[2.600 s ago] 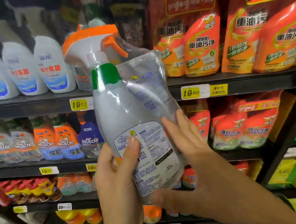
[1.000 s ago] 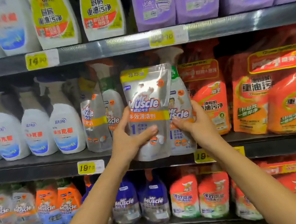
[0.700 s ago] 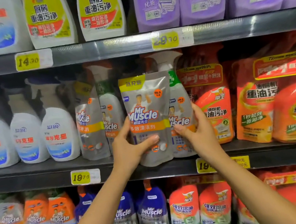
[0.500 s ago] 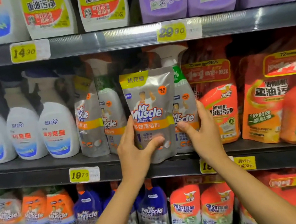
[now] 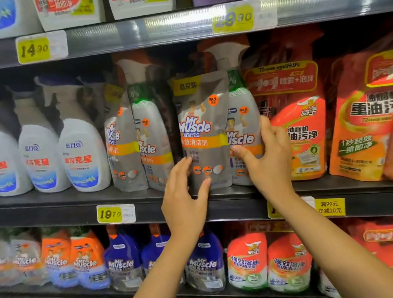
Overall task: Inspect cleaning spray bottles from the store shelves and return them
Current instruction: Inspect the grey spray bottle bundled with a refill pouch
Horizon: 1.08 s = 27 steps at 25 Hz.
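Dark store shelf [image 5: 45, 206], frame centre: right hand [image 5: 268, 163] grips grey spray bottle with refill pouch [image 5: 204, 132]; left hand [image 5: 185, 199] fingers spread, brushing pouch.

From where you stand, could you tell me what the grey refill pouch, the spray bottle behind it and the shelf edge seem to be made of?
Refill pouch: apparently flexible plastic film with a silvery satin print; its flat face and sealed edges suggest it.
Spray bottle: probably rigid plastic under a printed sleeve, with a moulded whitish trigger head.
Shelf edge: dark, matte, likely painted metal, though that is uncertain.

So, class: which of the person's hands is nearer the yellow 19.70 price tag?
Left. The left hand is just right of the price tag; the right hand is farther right, gripping the bottle.
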Each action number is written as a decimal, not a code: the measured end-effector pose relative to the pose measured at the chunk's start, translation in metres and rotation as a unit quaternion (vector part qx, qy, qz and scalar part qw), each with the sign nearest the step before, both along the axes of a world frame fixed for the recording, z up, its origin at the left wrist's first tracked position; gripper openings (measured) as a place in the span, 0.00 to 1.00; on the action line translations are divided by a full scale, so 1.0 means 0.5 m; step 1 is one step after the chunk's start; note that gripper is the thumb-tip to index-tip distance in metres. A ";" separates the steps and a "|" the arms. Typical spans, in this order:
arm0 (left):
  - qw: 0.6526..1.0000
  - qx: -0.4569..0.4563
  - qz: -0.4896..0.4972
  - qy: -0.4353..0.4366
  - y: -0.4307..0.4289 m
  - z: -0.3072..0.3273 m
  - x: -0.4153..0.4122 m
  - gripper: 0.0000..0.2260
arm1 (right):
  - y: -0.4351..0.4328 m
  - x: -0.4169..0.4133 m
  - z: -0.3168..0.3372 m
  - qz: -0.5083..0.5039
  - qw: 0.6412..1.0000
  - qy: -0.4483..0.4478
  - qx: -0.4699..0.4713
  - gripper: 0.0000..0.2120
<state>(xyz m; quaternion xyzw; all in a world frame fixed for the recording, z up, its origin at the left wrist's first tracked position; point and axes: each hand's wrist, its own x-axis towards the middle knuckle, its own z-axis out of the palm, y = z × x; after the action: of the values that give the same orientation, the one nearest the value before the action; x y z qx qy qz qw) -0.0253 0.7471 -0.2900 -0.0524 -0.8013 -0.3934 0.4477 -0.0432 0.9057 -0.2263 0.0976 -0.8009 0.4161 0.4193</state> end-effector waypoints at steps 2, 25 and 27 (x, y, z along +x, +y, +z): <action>1.000 0.000 0.014 -0.006 0.009 0.000 0.000 0.25 | 0.002 0.001 0.004 -0.018 1.000 -0.010 0.021 0.35; 0.981 0.168 -0.082 -0.055 -0.334 0.034 0.016 0.19 | -0.368 0.066 -0.015 0.064 0.993 -0.071 -0.070 0.36; 0.983 0.116 -0.102 -0.097 -0.342 0.030 0.008 0.21 | -0.387 0.045 -0.016 0.022 0.991 -0.091 -0.090 0.38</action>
<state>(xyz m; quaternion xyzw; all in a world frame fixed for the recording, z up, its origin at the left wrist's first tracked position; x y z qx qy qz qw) -0.0213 0.5762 -0.2748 -0.0432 -0.7800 -0.5308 0.3287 -0.0205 0.7122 -0.2344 0.0384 -0.7926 0.5031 0.3423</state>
